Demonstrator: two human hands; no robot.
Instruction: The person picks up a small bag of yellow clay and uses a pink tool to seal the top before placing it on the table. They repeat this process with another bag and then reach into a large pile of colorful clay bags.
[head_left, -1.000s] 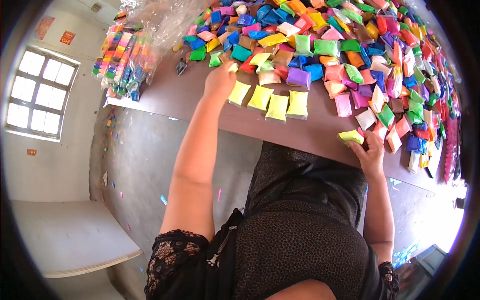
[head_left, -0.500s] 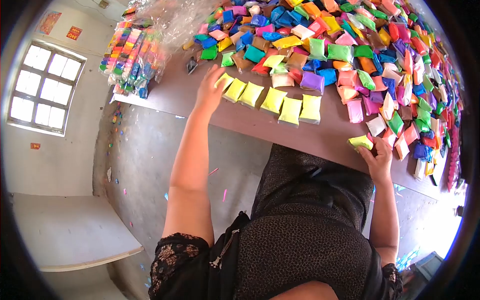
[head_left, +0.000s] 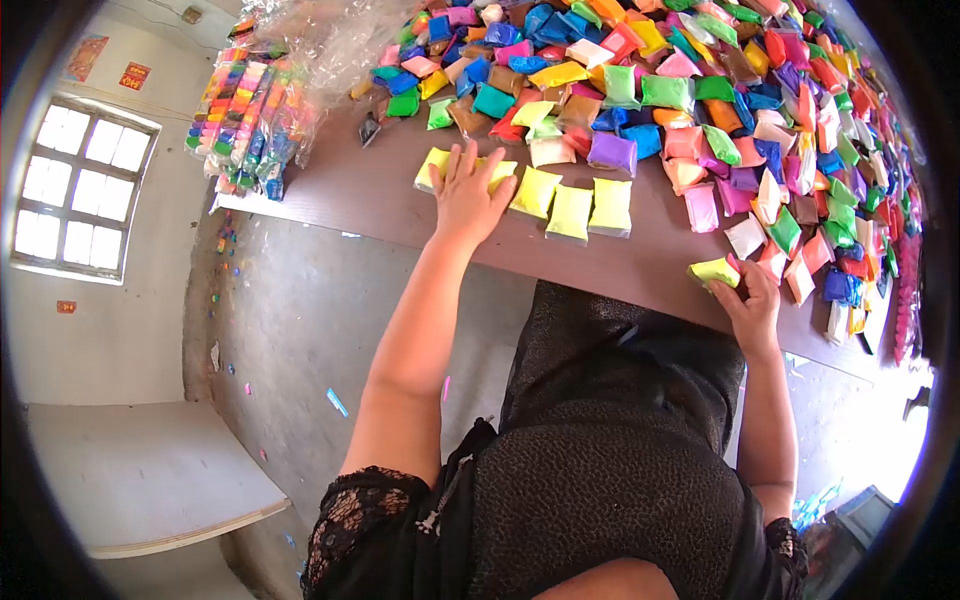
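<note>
Pinching a yellow packet [head_left: 712,271] between thumb and fingers, the right hand [head_left: 752,305] holds it over the counter [head_left: 345,195], near its six-o'clock edge, the packet's long axis running roughly nine to three. From that grip, the row of yellow packets [head_left: 537,192] lies toward ten o'clock, well apart. The left hand [head_left: 467,200] is nearer the row, its grip spread, fingers pointing toward twelve over the nine-o'clock end; whether they touch the packets there I cannot tell. The three uncovered packets lie with long axes close to twelve and six, and the mixed pile [head_left: 665,93] begins beyond them, toward one o'clock
</note>
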